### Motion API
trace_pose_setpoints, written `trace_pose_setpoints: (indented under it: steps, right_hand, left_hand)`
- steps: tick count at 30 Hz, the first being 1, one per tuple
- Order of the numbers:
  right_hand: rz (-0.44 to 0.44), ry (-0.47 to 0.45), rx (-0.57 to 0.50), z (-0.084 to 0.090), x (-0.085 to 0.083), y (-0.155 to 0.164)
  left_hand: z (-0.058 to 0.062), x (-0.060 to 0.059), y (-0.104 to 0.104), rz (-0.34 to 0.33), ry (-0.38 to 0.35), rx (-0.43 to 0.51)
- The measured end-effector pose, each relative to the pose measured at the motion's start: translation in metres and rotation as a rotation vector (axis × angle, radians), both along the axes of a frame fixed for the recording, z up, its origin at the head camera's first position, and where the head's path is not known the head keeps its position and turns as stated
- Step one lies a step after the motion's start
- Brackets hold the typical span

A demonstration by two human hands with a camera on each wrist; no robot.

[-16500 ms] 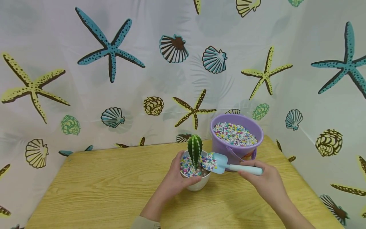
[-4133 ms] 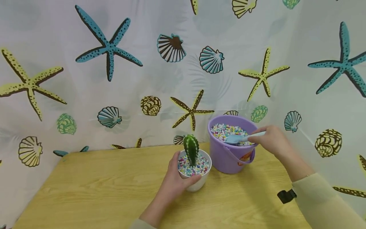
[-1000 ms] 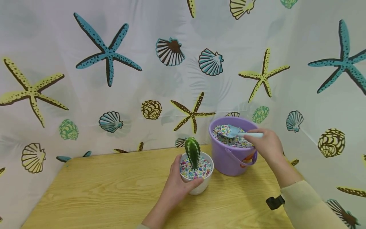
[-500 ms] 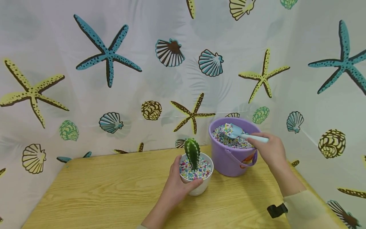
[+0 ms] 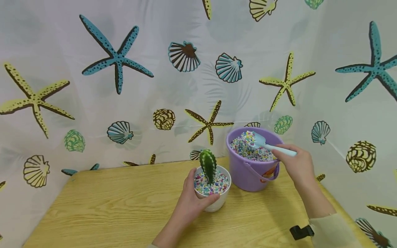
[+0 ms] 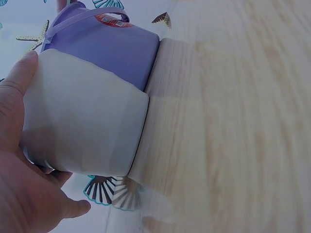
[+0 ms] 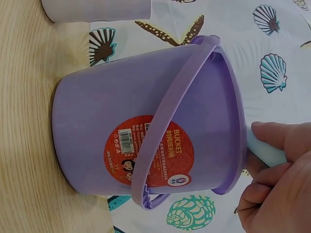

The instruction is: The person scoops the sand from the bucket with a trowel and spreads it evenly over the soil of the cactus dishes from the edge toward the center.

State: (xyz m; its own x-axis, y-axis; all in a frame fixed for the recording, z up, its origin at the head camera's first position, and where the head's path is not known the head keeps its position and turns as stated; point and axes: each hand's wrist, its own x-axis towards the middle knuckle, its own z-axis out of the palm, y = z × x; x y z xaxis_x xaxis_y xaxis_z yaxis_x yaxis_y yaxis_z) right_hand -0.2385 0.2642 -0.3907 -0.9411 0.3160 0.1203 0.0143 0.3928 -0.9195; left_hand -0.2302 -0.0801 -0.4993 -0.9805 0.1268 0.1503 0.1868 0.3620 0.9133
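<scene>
My left hand grips the near left side of a white flowerpot, thumb at the front of the rim. A green cactus stands upright in the pot, ringed by small multicoloured beads. My right hand holds the pale blue handle of a small shovel. Beads heap its blade, which is over the bead-filled purple bucket. In the right wrist view, fingers and thumb pinch the handle beside the bucket's rim; the blade is hidden there. The left wrist view shows the pot's plain side.
Both containers stand close together on a wooden table, the bucket behind and right of the pot. The bucket's handle hangs down over its red label. A curtain printed with starfish and shells rises behind the table and along its right side.
Beads now cover the brown patch that showed in the pot earlier. Over the last second the shovel has come up out of the bucket's beads, loaded, and shifted slightly right. The left hand stays put.
</scene>
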Motion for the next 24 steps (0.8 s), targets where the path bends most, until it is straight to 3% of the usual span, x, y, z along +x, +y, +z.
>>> trace_pose_setpoints:
  steps: [24]
  right_hand:
    - [-0.002, 0.026, -0.006, 0.008, 0.028, 0.003]
  left_hand:
    - [-0.001, -0.001, 0.001, 0.006, -0.027, -0.003]
